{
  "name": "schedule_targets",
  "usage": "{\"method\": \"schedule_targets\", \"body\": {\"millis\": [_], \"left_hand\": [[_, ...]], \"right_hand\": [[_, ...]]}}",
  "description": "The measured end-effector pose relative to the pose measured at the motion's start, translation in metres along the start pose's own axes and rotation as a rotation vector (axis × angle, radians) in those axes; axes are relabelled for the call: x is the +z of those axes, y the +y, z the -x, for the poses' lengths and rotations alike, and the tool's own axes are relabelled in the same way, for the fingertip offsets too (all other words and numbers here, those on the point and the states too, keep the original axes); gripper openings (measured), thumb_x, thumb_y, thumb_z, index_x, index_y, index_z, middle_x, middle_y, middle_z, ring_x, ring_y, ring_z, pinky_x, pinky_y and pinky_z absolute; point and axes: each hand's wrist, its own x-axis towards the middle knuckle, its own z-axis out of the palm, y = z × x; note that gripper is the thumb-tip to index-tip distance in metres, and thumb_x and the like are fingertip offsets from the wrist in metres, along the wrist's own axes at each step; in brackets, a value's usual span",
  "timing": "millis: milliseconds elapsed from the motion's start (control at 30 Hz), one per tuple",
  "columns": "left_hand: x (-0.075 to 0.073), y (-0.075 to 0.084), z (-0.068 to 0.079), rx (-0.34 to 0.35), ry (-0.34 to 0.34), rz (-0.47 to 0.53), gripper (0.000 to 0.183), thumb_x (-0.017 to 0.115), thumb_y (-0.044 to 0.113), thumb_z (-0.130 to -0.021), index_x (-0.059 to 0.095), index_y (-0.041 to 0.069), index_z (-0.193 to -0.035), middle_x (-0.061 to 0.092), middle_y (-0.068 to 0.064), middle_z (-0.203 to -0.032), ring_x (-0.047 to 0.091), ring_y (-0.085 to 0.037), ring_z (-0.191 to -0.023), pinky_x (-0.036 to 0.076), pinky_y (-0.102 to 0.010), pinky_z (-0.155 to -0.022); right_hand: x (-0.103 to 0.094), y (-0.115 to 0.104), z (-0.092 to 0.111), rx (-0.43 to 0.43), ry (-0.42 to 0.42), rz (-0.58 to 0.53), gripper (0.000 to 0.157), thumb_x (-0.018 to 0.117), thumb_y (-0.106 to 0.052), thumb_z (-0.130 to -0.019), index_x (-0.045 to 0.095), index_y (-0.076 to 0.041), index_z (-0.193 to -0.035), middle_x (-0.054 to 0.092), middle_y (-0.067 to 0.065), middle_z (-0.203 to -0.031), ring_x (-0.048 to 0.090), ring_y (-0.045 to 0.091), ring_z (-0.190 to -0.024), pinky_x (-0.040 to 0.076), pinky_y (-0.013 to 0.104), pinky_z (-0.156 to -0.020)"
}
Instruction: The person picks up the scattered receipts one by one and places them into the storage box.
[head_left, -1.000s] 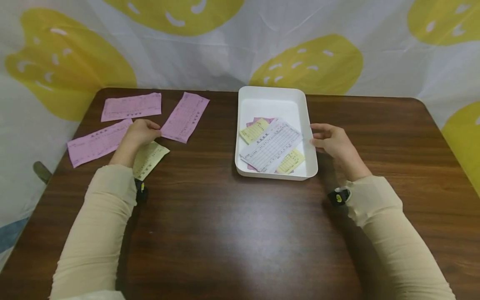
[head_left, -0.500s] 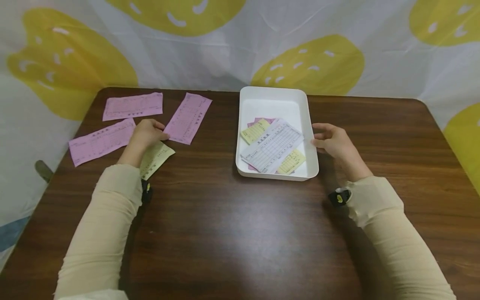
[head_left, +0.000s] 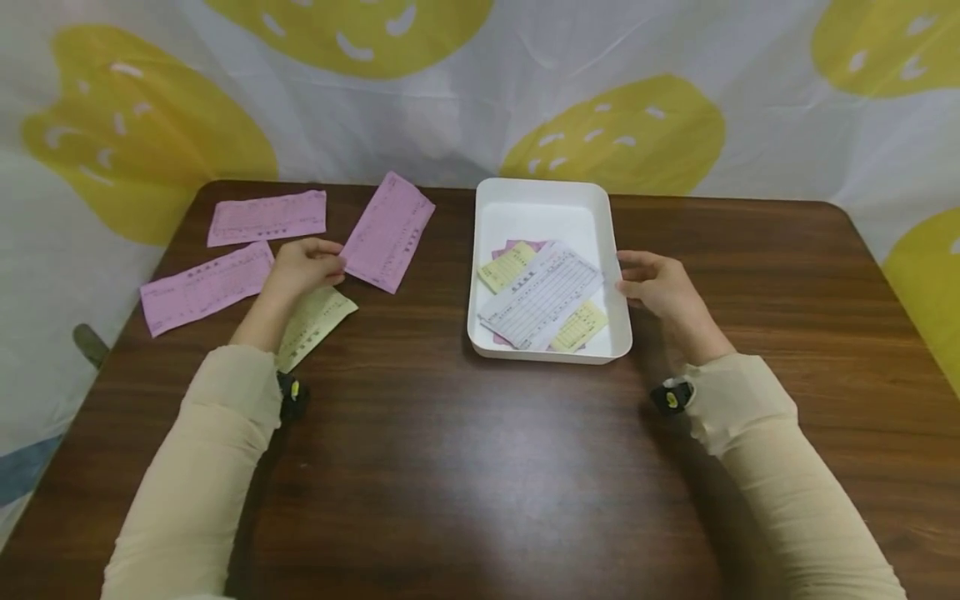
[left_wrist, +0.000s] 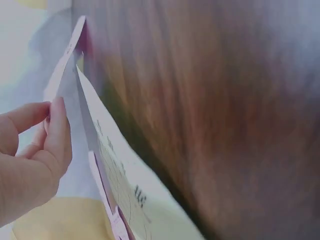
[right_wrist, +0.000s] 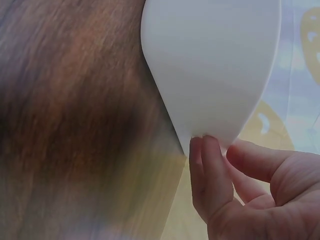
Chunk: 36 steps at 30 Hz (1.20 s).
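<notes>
Between the thumb and fingers of my left hand (head_left: 300,271) is the near corner of a pink printed slip (head_left: 392,233). In the left wrist view that slip (left_wrist: 65,60) rises at a slant above the table. A yellow slip (head_left: 318,321) lies partly under my left hand and wrist. My right hand (head_left: 663,292) rests its fingertips against the outer right wall of a white tray (head_left: 551,212). The right wrist view has the fingers (right_wrist: 212,160) touching the tray's side. Inside the tray, a white printed slip (head_left: 543,292) overlaps yellow slips (head_left: 581,325) and pink paper.
Two more pink slips, one at the back left (head_left: 267,218) and one nearer (head_left: 206,287), lie on the brown wooden table (head_left: 465,467). Behind the table hangs a white cloth (head_left: 442,125) with yellow fruit shapes.
My left hand has shifted a little to the right, and the pink slip in its fingers has moved right and its far end has risen. The right hand stays at the tray.
</notes>
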Motion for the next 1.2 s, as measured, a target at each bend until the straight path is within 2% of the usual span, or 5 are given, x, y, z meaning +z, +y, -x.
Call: {"method": "schedule_targets", "body": {"millis": [233, 500, 700, 800, 1200], "left_hand": [[0.007, 0.002, 0.009, -0.013, -0.029, 0.153, 0.046, 0.048, 0.004, -0.097, 0.036, -0.011, -0.139, 0.05, -0.001, -0.101, 0.058, 0.002, -0.079, 0.052, -0.008, -0.079], [0.014, 0.009, 0.019, 0.033, -0.074, 0.324, 0.049, 0.05, 0.004, -0.096, 0.033, -0.009, -0.141, 0.051, 0.002, -0.101, 0.061, -0.001, -0.082, 0.052, -0.009, -0.08], [0.031, 0.019, 0.025, 0.074, -0.079, 0.422, 0.022, 0.051, 0.0, -0.095, 0.049, 0.004, -0.117, 0.057, 0.005, -0.091, 0.061, -0.003, -0.078, 0.054, -0.01, -0.076], [0.043, 0.024, 0.028, 0.089, -0.093, 0.426, 0.019, 0.051, -0.001, -0.095, 0.05, 0.005, -0.112, 0.058, 0.006, -0.087, 0.061, -0.003, -0.076, 0.054, -0.011, -0.075], [0.098, 0.033, 0.038, 0.074, -0.208, 0.358, 0.038, 0.052, -0.004, -0.093, 0.046, -0.011, -0.13, 0.059, 0.001, -0.092, 0.06, -0.001, -0.075, 0.055, -0.013, -0.07]], "right_hand": [[0.0, 0.002, 0.001, -0.032, 0.012, 0.031, 0.052, 0.051, -0.001, -0.094, 0.037, 0.001, -0.144, 0.05, 0.027, -0.135, 0.05, -0.004, -0.083, 0.046, 0.008, -0.071], [0.0, 0.004, 0.002, 0.0, -0.001, -0.054, 0.053, 0.05, -0.001, -0.095, 0.034, -0.001, -0.146, 0.047, 0.024, -0.139, 0.052, -0.006, -0.083, 0.047, 0.009, -0.073], [0.0, 0.005, 0.002, -0.005, 0.005, -0.08, 0.053, 0.051, -0.001, -0.095, 0.035, -0.002, -0.146, 0.047, 0.023, -0.137, 0.053, -0.006, -0.083, 0.048, 0.009, -0.073], [0.0, 0.004, 0.002, -0.005, 0.007, -0.082, 0.053, 0.051, -0.001, -0.095, 0.035, -0.002, -0.146, 0.047, 0.022, -0.136, 0.053, -0.006, -0.083, 0.048, 0.009, -0.073], [0.002, 0.0, 0.001, 0.001, -0.005, -0.074, 0.054, 0.051, -0.002, -0.095, 0.035, -0.004, -0.146, 0.047, 0.021, -0.136, 0.053, -0.002, -0.088, 0.047, 0.01, -0.076]]}}
